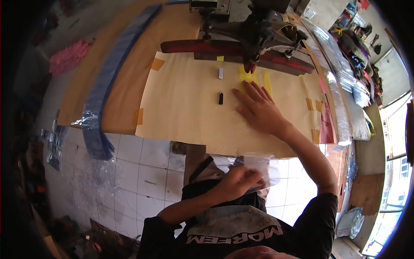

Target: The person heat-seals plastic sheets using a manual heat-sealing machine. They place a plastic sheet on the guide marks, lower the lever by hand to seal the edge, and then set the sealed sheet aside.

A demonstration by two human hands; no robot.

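My right hand [261,111] lies with its fingers spread on a tan paper sheet [181,103] that covers the work table. Its fingertips reach a yellow strip [246,74] just below the red-tipped head [250,67] of a dark press-like machine. A small black piece [221,98] and a small white piece [221,73] sit on the paper, left of that hand. In front of the table edge, near my lap, my left hand [243,179] is curled and somewhat blurred. Clear plastic film [272,172] shows at its fingers, apparently gripped.
A long red-and-black bar [198,46] of the machine spans the table's back. Blue plastic strips [97,116] hang over the left edge. Stacked clear plastic [338,103] runs along the right side. Pink material [71,56] lies far left, above white floor tiles [151,181].
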